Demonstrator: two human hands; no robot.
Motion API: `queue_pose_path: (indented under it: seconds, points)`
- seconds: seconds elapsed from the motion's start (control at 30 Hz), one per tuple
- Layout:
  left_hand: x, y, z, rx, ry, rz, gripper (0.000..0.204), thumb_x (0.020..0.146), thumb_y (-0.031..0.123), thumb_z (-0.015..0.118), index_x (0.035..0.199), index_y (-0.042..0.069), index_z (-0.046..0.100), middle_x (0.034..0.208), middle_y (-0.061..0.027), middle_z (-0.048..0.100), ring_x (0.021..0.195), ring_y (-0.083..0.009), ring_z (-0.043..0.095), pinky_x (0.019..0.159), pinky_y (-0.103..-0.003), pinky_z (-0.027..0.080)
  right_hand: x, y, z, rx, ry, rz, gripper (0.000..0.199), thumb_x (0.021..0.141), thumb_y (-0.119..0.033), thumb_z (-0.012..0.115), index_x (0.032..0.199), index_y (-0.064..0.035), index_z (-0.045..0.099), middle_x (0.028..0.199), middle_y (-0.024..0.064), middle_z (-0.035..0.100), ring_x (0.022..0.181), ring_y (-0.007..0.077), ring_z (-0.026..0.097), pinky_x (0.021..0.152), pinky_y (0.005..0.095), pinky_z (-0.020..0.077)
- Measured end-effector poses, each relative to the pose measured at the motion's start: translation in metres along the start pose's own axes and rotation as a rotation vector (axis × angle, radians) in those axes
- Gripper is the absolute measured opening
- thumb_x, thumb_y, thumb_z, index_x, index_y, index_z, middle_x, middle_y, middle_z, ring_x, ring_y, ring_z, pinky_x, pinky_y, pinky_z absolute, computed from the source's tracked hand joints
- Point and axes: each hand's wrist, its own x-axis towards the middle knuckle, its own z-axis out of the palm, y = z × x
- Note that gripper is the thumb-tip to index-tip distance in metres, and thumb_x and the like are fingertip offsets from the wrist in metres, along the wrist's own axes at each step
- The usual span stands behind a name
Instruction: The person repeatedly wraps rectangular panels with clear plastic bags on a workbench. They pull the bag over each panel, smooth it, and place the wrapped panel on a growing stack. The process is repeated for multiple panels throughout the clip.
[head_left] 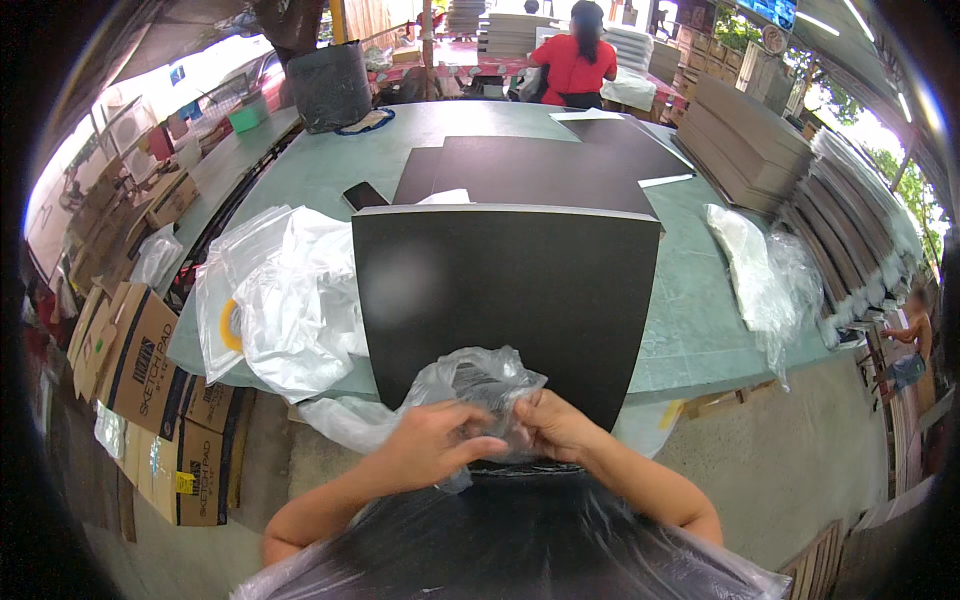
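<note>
Bunched clear plastic (478, 378) gathers between my hands, just in front of a large black board (505, 290). My right hand (552, 425) pinches a fold of it between thumb and fingertips. Across from it, my left hand (435, 436) has its thumb and curved fingers apart, against the plastic; its fingertips are slightly blurred. The black board has a pale top edge and stands tilted at the near side of the table. Below my hands, a dark flat thing covered in clear plastic (520, 545) fills the lower edge.
Loose clear plastic bags (300, 310) and a yellow tape roll (231, 325) lie left on the green table (680, 340). A phone (365, 195) and black sheets (540, 165) are behind the board. Cardboard boxes (140, 360) stand left, board stacks (745, 140) right. A person in red (580, 65) is beyond.
</note>
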Motion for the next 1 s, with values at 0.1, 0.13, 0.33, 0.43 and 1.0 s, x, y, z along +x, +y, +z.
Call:
queue_pose_path:
  seconds: [0.1, 0.13, 0.33, 0.43, 1.0]
  points:
    - [0.010, -0.014, 0.011, -0.299, -0.065, -0.109, 0.020, 0.073, 0.020, 0.062, 0.075, 0.001, 0.057, 0.066, -0.0025, 0.055, 0.062, -0.0101, 0.051, 0.056, -0.025, 0.041, -0.003, 0.005, 0.007, -0.046, -0.089, -0.089, 0.024, 0.079, -0.030, 0.056, 0.077, -0.0071, 0.051, 0.065, 0.0008, 0.051, 0.054, 0.0093, 0.048, 0.048, 0.0214, 0.0400]
    - [0.006, -0.023, 0.008, -0.215, 0.043, -0.092, 0.017, 0.073, 0.018, 0.061, 0.075, 0.001, 0.057, 0.066, -0.0021, 0.054, 0.062, -0.0100, 0.051, 0.057, -0.025, 0.041, -0.008, 0.000, 0.002, 0.067, -0.165, -0.128, 0.024, 0.079, -0.030, 0.055, 0.078, -0.0067, 0.052, 0.066, 0.0016, 0.052, 0.055, 0.0098, 0.049, 0.049, 0.0218, 0.0405]
    - [-0.019, -0.076, -0.106, -0.208, 0.962, -0.110, 0.009, 0.076, 0.010, 0.052, 0.069, 0.005, 0.053, 0.064, -0.0018, 0.052, 0.059, -0.0086, 0.049, 0.056, -0.025, 0.041, -0.048, -0.039, -0.013, -0.125, -0.040, -0.334, 0.021, 0.079, -0.022, 0.057, 0.084, -0.0028, 0.054, 0.076, 0.0038, 0.056, 0.069, 0.0120, 0.053, 0.060, 0.0246, 0.0436]
    - [0.005, 0.014, -0.051, -0.087, 0.328, -0.124, 0.020, 0.076, 0.019, 0.057, 0.065, 0.002, 0.055, 0.060, -0.0047, 0.054, 0.054, -0.0108, 0.050, 0.051, -0.026, 0.041, -0.028, -0.032, 0.009, -0.603, 0.162, -0.352, 0.020, 0.073, -0.009, 0.062, 0.090, -0.0012, 0.054, 0.081, 0.0036, 0.057, 0.072, 0.0092, 0.053, 0.063, 0.0241, 0.0431]
    - [-0.024, -0.085, -0.155, 0.163, 1.124, -0.062, 0.014, 0.074, 0.002, 0.051, 0.088, 0.001, 0.051, 0.078, -0.0046, 0.051, 0.071, -0.0115, 0.047, 0.071, -0.024, 0.039, -0.048, -0.061, 0.034, -0.188, 0.034, -0.337, 0.014, 0.081, -0.015, 0.053, 0.073, -0.0038, 0.055, 0.064, 0.0035, 0.052, 0.061, 0.0119, 0.050, 0.058, 0.0257, 0.0407]
